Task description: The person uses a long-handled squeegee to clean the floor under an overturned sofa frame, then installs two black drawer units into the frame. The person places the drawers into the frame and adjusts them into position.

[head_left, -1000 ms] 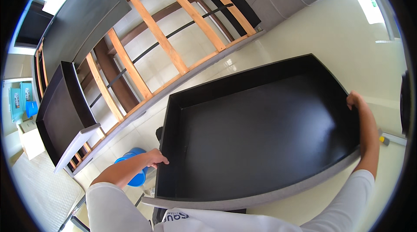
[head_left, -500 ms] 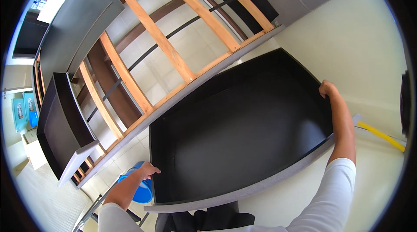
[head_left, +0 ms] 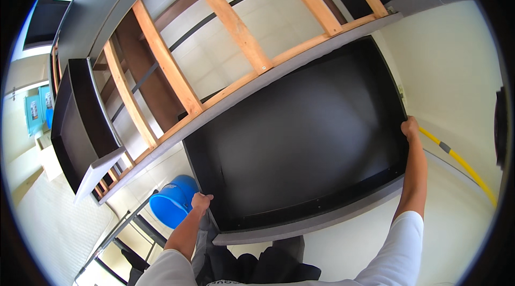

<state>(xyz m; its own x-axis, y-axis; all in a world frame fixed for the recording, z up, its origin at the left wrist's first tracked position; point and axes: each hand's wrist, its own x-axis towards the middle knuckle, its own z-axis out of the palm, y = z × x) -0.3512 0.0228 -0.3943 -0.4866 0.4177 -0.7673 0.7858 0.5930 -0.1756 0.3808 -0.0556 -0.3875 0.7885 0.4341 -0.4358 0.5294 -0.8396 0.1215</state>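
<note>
A large black bed drawer [head_left: 300, 141] with a grey padded front lies before me, its far edge reaching under the side rail of the bed frame [head_left: 236, 90]. My left hand [head_left: 202, 201] is closed on the drawer's left side wall near the front corner. On the right side wall, my right hand [head_left: 410, 126] grips the rim from outside. Fingertips of both hands are partly hidden by the walls. The drawer's inside is bare black board with a few small fixings along the front.
Light wooden slats [head_left: 230, 23] cross the bed frame. Another drawer [head_left: 80, 125] stands pulled out at the left. A blue bucket [head_left: 173, 200] sits beside my left hand, near a black metal rack [head_left: 126, 232]. A yellow pole [head_left: 456, 158] leans by the right wall.
The drawer has moved toward the bed, and its far edge now lies under the side rail. Both hands have kept their hold. My view has shifted, and the blue bucket shows more fully.
</note>
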